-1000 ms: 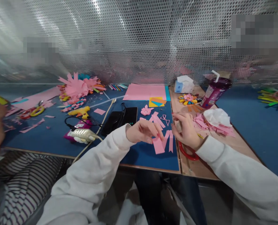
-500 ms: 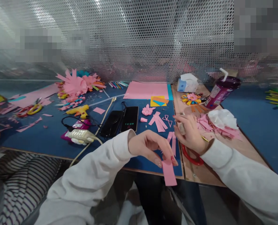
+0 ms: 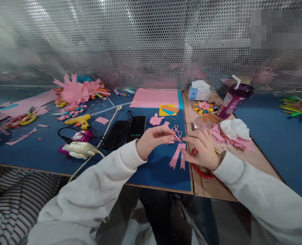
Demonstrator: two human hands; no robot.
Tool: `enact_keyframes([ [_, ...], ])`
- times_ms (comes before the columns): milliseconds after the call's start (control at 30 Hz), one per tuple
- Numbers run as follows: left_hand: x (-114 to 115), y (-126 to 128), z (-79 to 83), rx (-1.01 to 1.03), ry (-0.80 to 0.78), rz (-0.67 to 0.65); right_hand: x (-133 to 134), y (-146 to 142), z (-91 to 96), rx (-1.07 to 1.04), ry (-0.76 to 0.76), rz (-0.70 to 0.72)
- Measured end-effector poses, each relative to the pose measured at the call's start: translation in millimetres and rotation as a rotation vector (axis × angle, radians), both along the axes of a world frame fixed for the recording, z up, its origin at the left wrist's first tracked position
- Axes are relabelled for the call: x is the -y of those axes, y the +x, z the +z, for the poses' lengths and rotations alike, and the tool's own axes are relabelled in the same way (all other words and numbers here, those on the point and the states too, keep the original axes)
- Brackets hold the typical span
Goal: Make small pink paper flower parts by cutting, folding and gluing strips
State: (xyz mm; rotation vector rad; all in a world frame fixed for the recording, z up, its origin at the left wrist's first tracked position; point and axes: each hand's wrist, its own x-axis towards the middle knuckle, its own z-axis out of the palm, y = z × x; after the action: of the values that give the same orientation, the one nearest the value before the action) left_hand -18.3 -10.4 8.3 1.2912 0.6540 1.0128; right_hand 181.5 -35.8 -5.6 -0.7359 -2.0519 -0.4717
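My left hand (image 3: 153,139) reaches over the blue mat (image 3: 153,170), its fingertips pinched on a small pink paper piece (image 3: 175,137). My right hand (image 3: 203,148) meets it from the right, fingers curled and pinched toward the same piece. Two pink paper strips (image 3: 178,157) lie just below the fingertips. Red scissors (image 3: 202,173) lie under my right wrist. More pink strips and a small pink paper flower (image 3: 156,119) lie just beyond my hands.
Two black phones (image 3: 127,131), a yellow glue gun (image 3: 78,120), a power strip with cable (image 3: 79,148), big pink paper flowers (image 3: 74,92), pink sheets (image 3: 154,98), a tissue box (image 3: 199,90), a purple cup with straw (image 3: 234,98), crumpled tissue (image 3: 234,127). Mesh wall behind. A striped sleeve at lower left.
My left hand moved from the table's front edge, where it held a pink rectangle, back up to meet my right hand. The other person's hand at the left has left view.
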Motion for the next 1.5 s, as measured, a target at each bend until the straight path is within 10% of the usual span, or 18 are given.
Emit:
enact_keyframes([
  [967,-4,0,-4.4,-0.294,0.243,-0.021,1,-5,-2.6,0.044,-0.051,-0.060],
  [1267,-30,-33,11.8,-0.821,0.703,0.272,-11,-1,-13.5,0.121,-0.199,-0.174],
  [1500,-57,-65,23.2,-1.120,0.614,0.008,-14,1,-17.6,0.079,-0.307,-0.190],
])
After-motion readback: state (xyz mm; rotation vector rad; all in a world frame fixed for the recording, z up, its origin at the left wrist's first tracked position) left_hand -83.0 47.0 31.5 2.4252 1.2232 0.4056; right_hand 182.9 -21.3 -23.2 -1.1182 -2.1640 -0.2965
